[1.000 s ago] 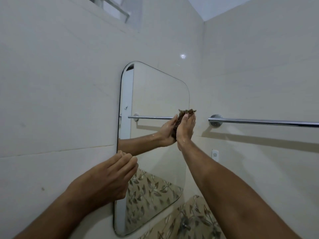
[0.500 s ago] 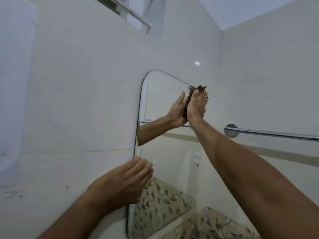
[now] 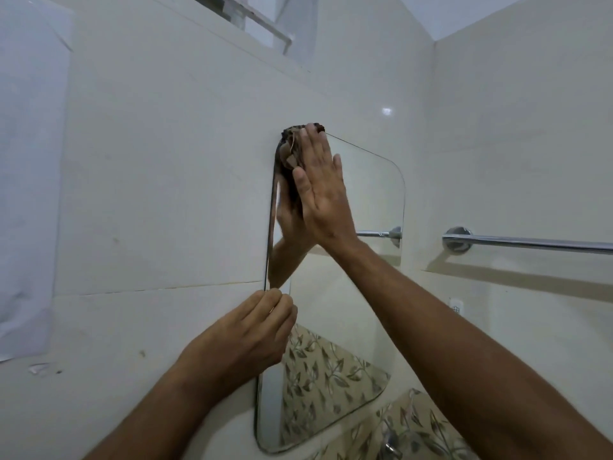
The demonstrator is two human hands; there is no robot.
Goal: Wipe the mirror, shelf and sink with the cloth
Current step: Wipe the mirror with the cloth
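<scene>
A frameless mirror [image 3: 365, 293] with rounded corners hangs on the cream tiled wall. My right hand [image 3: 320, 190] lies flat against its top left corner, pressing a brown cloth [image 3: 290, 149] onto the glass; the cloth bunches out above and left of my fingers. My left hand [image 3: 245, 340] grips the mirror's left edge about halfway down, fingers curled over the rim. The glass reflects my right hand and forearm. The sink is mostly hidden; only a leaf-patterned surface [image 3: 414, 433] shows below the mirror.
A chrome towel rail [image 3: 530, 243] runs along the right wall, level with my right wrist. A small white socket [image 3: 456, 305] sits below it. A window ledge [image 3: 265, 24] juts out above. White sheeting [image 3: 30, 180] covers the far left wall.
My right hand has carried the cloth from the mirror's right side up and across to the top left corner. My left hand stays on the left edge.
</scene>
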